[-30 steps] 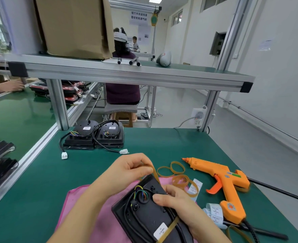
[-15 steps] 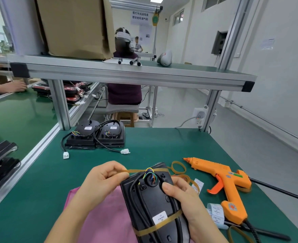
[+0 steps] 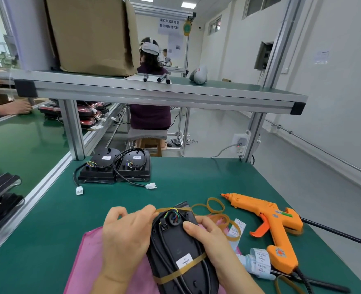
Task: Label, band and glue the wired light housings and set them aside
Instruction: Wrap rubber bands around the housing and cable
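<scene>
Light housing (image 3: 181, 247), black and back-side up, at lower centre of the frame, held over a pink cloth (image 3: 86, 262) on the green counter (image 3: 196, 177). The left hand (image 3: 126, 236) pinches the upper rubber band (image 3: 175, 209) between curled fingers (image 3: 145, 211) at the housing's upper left corner, the band stretched across the top end over the coloured wires. The right hand (image 3: 213, 240) grips the housing's right edge, thumb pressed on its back. A lower rubber band (image 3: 183, 270) crosses the cable and a white label (image 3: 183, 261) whose print is too small to read. Just right lie loose bands (image 3: 215, 205), a label roll (image 3: 260, 262) and an orange glue gun (image 3: 268, 221), which lies near the counter's right edge. Bare counter lies between the held housing and two finished housings (image 3: 115, 168) at the rear left, just inside the aluminium edge rail (image 3: 48, 183). An overhead shelf (image 3: 154, 92) carrying a cardboard box (image 3: 90, 35) spans the frame; a hanging sign (image 3: 169, 23) at upper centre shows two lines of Chinese characters.
</scene>
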